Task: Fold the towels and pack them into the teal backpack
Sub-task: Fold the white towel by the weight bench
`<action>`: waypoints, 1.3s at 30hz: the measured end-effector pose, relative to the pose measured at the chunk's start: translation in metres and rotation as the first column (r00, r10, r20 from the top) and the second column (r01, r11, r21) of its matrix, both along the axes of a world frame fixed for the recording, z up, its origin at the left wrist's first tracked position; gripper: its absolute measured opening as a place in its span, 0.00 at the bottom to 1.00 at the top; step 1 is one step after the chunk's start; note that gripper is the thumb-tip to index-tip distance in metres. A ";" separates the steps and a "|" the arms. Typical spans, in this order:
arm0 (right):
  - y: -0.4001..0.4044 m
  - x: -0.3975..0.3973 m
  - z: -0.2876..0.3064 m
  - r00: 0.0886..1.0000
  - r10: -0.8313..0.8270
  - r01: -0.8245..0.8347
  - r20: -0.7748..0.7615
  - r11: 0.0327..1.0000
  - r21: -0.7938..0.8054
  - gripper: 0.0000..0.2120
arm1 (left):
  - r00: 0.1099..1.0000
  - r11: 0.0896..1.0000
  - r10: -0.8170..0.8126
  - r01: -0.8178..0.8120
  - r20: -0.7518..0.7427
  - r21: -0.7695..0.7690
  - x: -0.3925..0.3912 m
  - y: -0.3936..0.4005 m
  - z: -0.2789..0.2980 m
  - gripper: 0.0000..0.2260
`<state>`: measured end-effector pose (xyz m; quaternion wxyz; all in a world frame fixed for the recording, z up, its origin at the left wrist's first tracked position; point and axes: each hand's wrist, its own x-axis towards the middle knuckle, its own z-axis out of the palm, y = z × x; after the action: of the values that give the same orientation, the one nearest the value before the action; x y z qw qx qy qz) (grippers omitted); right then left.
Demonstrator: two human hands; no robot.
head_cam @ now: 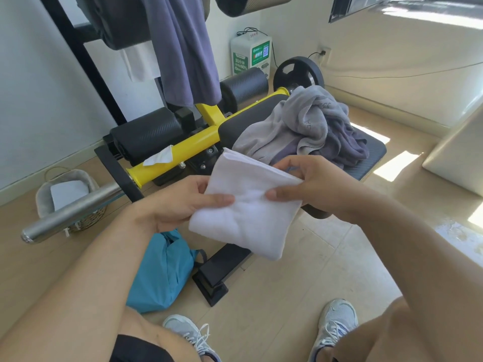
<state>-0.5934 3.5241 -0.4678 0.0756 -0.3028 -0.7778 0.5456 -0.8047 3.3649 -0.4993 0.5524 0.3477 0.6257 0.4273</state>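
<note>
A folded white towel [248,212] hangs in the air in front of me. My left hand [180,205] pinches its left edge, thumb lying across the top. My right hand [311,184] pinches the right edge from the other side. Below, on the floor by my left knee, the teal backpack [159,273] lies slumped. A heap of grey and purple towels [311,126] sits unfolded on the black bench pad [366,163]. One purple towel [183,48] hangs from the rack at the top.
A yellow and black gym bench frame [183,147] with a steel bar [70,212] juts toward me on the left. A woven basket [65,197] stands behind the bar. A weight plate [298,71] leans at the back wall. A white block [460,158] fills the right side.
</note>
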 end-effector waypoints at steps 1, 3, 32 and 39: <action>0.000 -0.001 -0.002 0.998 -0.050 0.048 -0.033 0.997 -0.057 0.17 | 0.999 0.999 0.033 -0.033 0.026 0.005 0.002 0.001 0.001 0.15; 0.000 -0.005 -0.007 0.981 -0.156 0.119 -0.119 0.956 -0.268 0.24 | 0.992 0.996 0.081 -0.084 0.092 0.037 0.004 0.002 0.004 0.14; -0.007 -0.021 -0.010 0.941 -0.269 0.053 -0.205 0.716 -0.696 0.22 | 0.749 0.954 0.190 -0.293 0.635 0.059 -0.011 0.002 0.012 0.15; 0.000 -0.019 -0.017 0.956 -0.219 0.124 -0.197 0.906 -0.405 0.20 | 0.714 0.973 0.167 -0.231 0.680 0.003 -0.018 0.000 0.006 0.26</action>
<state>-0.6123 3.5246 -0.4850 0.1548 -0.3119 -0.6096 0.7122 -0.8232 3.3648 -0.4930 0.6762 0.1236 0.3971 0.6082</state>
